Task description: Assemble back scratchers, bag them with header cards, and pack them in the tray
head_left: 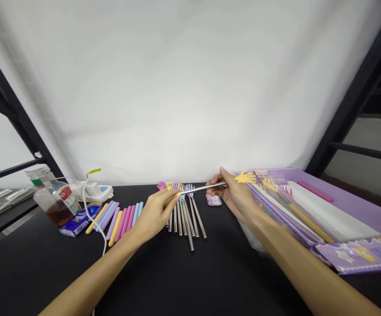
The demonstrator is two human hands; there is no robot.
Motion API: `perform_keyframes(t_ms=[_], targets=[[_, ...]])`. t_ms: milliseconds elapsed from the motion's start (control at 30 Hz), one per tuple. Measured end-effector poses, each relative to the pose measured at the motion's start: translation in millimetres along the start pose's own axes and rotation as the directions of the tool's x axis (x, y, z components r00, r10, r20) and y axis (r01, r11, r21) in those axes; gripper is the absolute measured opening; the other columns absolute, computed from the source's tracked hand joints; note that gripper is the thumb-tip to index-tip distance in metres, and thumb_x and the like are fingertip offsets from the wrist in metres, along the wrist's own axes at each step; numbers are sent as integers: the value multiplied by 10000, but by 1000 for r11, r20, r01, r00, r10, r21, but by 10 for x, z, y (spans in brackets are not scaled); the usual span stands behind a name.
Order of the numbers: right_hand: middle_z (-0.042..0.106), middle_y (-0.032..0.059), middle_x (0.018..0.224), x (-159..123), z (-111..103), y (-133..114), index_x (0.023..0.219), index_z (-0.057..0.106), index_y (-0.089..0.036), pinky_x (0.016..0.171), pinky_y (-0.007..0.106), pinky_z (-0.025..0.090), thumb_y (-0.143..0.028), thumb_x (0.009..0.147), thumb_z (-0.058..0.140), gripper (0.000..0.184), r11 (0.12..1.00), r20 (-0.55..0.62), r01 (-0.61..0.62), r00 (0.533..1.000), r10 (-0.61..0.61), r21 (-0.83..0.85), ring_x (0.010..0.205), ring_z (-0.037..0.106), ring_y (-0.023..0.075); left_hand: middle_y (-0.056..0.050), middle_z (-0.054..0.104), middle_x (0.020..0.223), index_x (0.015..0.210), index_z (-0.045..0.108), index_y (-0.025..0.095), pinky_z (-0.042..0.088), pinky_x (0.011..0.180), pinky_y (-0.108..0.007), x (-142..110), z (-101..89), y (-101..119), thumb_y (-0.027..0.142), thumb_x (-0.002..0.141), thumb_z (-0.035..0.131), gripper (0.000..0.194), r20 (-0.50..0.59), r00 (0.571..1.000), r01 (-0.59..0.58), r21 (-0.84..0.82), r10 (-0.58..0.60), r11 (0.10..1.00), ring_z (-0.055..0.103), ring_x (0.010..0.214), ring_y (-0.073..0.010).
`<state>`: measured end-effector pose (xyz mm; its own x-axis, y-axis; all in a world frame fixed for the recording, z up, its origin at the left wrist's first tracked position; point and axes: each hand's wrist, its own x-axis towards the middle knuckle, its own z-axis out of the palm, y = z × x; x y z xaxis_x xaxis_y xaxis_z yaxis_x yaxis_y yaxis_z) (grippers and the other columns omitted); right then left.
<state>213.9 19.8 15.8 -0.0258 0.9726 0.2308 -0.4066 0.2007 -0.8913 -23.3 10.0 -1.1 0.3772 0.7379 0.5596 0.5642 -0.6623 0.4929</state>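
Observation:
A back scratcher (201, 188) with a metal rod and a yellow hand-shaped head (245, 177) is held level above the table. My left hand (154, 213) is closed round its left end, where a bit of yellow shows; the fingers hide most of that end. My right hand (238, 197) grips the rod close to the head. Below and between my hands lie several metal rods (185, 219) with coloured hand-shaped heads (173, 186) toward the wall. Several pastel handle tubes (124, 224) lie in a row left of my left hand.
A purple box (351, 197) with packaged back scratchers stands on the right. Near my right hand lies a small pink card (214, 200). On the left are a bottle (56, 197), a blue packet (78, 222), a power strip (93, 192) and a white cable (94, 219).

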Motion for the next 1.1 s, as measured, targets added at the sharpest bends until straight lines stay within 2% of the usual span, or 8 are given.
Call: perform_keyframes(t_ms=[200, 300, 400, 533, 633, 767, 933, 1100], targets=[[679, 68, 644, 10, -54, -30, 685, 658, -150, 518, 232, 516, -506, 854, 650, 394, 990, 10, -114, 993, 115, -83, 530, 639, 143, -46, 702, 919, 1105, 709, 204, 479, 747, -264, -9, -16, -71, 354, 996, 507, 274, 14, 998, -67, 74, 66, 995, 636, 799, -155], [564, 28, 453, 14, -84, -56, 611, 617, -149, 326, 180, 305, -488, 893, 554, 446, 963, -35, -189, 982, 186, -193, 316, 436, 76, -50, 696, 896, 1108, 708, 193, 459, 705, -251, -14, -22, -71, 348, 1001, 498, 282, 22, 995, -102, 90, 100, 991, 622, 767, -148], [481, -6, 380, -18, -40, -37, 562, 586, -148, 299, 167, 153, -495, 894, 520, 485, 957, -23, -159, 987, 158, -241, 268, 294, 36, -37, 674, 823, 1043, 715, 184, 422, 669, -247, 2, -10, 22, 361, 1012, 470, 304, 37, 992, -122, 64, 120, 990, 583, 705, -135], [528, -5, 412, -90, 103, 52, 616, 591, -173, 300, 195, 217, -572, 885, 496, 490, 948, 59, -94, 991, 117, -304, 281, 365, 70, 1, 562, 654, 824, 684, 165, 344, 593, -246, 55, 29, 234, 385, 1027, 412, 405, 113, 989, -97, 24, 94, 995, 475, 596, -113], [523, -8, 415, -114, 172, 68, 619, 592, -178, 308, 205, 243, -583, 880, 512, 489, 931, 88, -89, 988, 128, -355, 297, 386, 81, 20, 522, 602, 797, 665, 165, 317, 547, -242, 87, 43, 297, 401, 1029, 394, 428, 163, 985, -51, -13, 52, 999, 420, 543, -102], [483, -44, 433, -100, 160, -53, 679, 622, -171, 318, 172, 240, -483, 794, 715, 345, 957, -20, -120, 993, 119, -266, 352, 381, 60, -40, 699, 890, 1048, 697, 177, 452, 676, -248, 100, 0, 149, 374, 990, 508, 279, 78, 991, -109, 42, 105, 993, 603, 728, -139], [608, -22, 618, -32, -16, -202, 724, 644, -170, 430, 126, 423, -234, 708, 825, 193, 979, -171, -203, 964, 204, 24, 498, 517, 48, -67, 714, 982, 1133, 689, 195, 522, 795, -278, 90, -79, -103, 306, 998, 505, 254, -37, 975, -206, 225, 220, 952, 670, 864, -166], [697, 45, 697, 2, -177, -211, 741, 711, -140, 575, 151, 550, -179, 740, 809, 106, 943, -85, -305, 951, 296, -134, 623, 646, 94, -63, 731, 978, 1067, 692, 192, 553, 789, -283, 71, -128, -157, 239, 988, 504, 210, -109, 944, -245, 405, 312, 881, 698, 873, -173]])
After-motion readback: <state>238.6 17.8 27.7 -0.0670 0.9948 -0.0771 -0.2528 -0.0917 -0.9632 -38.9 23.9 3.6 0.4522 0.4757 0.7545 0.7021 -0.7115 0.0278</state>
